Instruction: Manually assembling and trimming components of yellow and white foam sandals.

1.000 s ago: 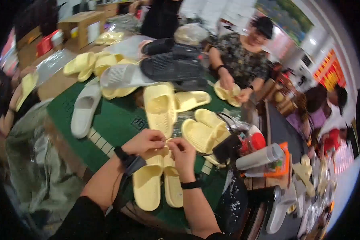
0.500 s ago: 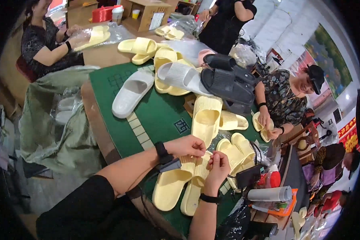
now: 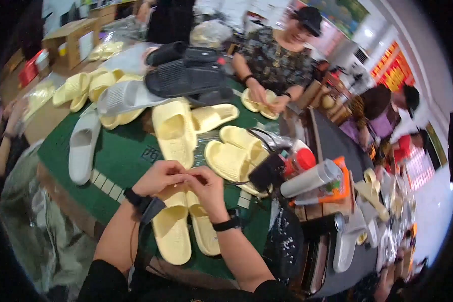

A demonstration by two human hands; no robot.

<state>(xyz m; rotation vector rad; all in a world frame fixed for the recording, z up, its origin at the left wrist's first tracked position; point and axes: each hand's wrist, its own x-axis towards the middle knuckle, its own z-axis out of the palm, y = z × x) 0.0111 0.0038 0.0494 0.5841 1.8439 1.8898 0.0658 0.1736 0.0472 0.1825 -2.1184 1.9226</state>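
Pale yellow, a pair of slippers (image 3: 171,236) lies on the green surface (image 3: 117,151) toward its near edge. The soles run near to far, roughly side by side, their strapped ends at the far side and partly covered by the hands. So from the grip, the bulk of the pair lies nearer; the left hand (image 3: 161,177) is closer to the left one, the right hand (image 3: 208,189) to the right one. Thumbs and fingers are pinched in, tips meeting above the far end; whether something thin is caught between them, I can't tell. Another yellow slipper (image 3: 173,133) lies just beyond, also pointing near to far.

As for writing, a dark square character (image 3: 150,153) marks the surface to the left, a red-orange banner (image 3: 393,70) at far right carries yellow characters, and a white label (image 3: 86,47) on the far-left carton (image 3: 60,49) is too small to read. I make out no brand on the pair.
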